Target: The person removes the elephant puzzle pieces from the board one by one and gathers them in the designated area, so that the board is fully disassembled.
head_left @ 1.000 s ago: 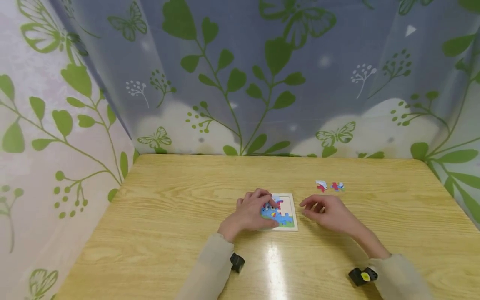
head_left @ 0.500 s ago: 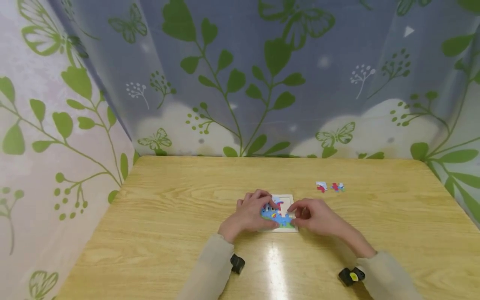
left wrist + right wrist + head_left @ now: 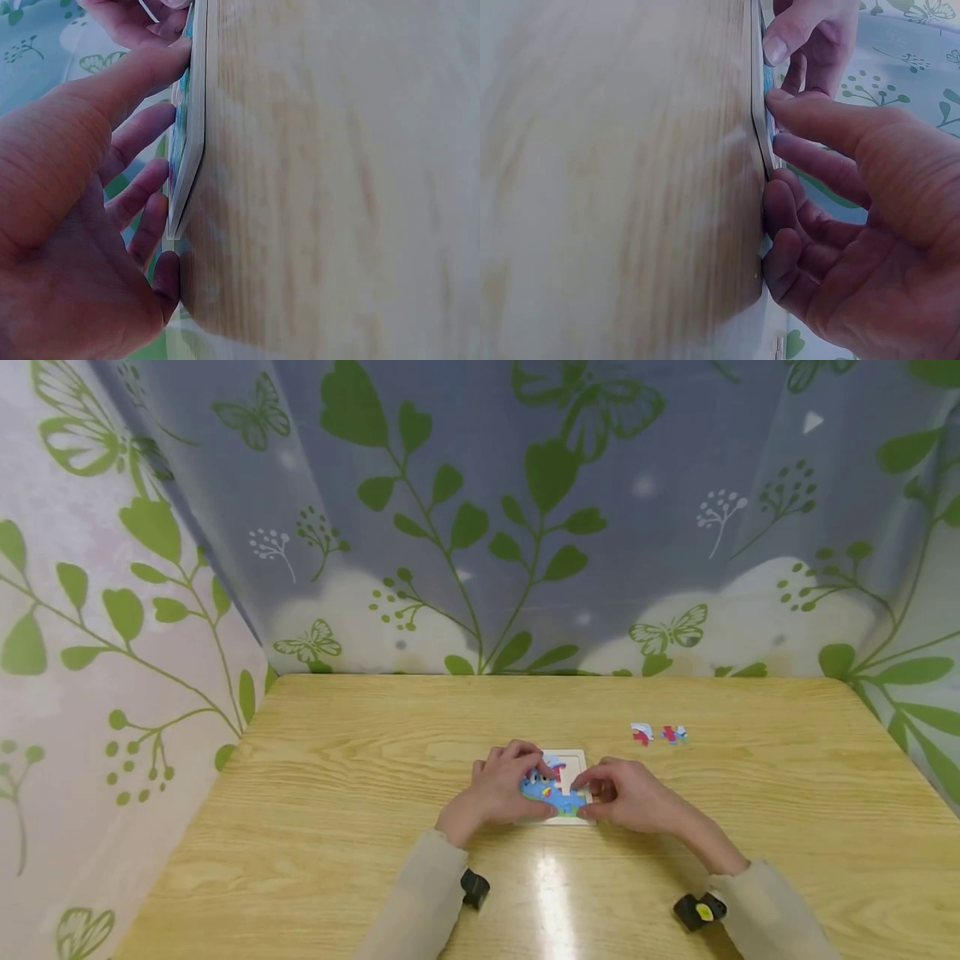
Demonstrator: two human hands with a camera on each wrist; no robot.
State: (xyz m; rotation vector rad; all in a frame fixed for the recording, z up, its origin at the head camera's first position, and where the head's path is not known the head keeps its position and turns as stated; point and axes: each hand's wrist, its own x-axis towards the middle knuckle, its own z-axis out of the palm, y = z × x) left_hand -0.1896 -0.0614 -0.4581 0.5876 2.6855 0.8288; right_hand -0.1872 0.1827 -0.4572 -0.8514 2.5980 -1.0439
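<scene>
A small framed jigsaw puzzle [image 3: 572,763] lies on the table, with a blue cartoon figure partly assembled and a bare pale area at its upper right. My left hand [image 3: 495,785] rests over its left side, thumb near the lower edge and fingers spread on top, as the left wrist view confirms. At the lower right of the puzzle, my right hand [image 3: 637,795] touches the surface with thumb and index finger, the other fingers curled beside the frame. In the right wrist view, that thumb [image 3: 787,97] presses the puzzle face. Whether anything is between thumb and index finger is hidden.
Two loose puzzle pieces lie behind the right hand: a red-and-white piece [image 3: 641,733] and a red-and-blue piece [image 3: 673,734]. The wooden table [image 3: 360,760] ends at a patterned curtain [image 3: 480,527] at the back, with more fabric at the sides.
My right hand has moved left from beside the frame onto the puzzle's lower right part. The left hand stays in place, and both loose pieces have not moved.
</scene>
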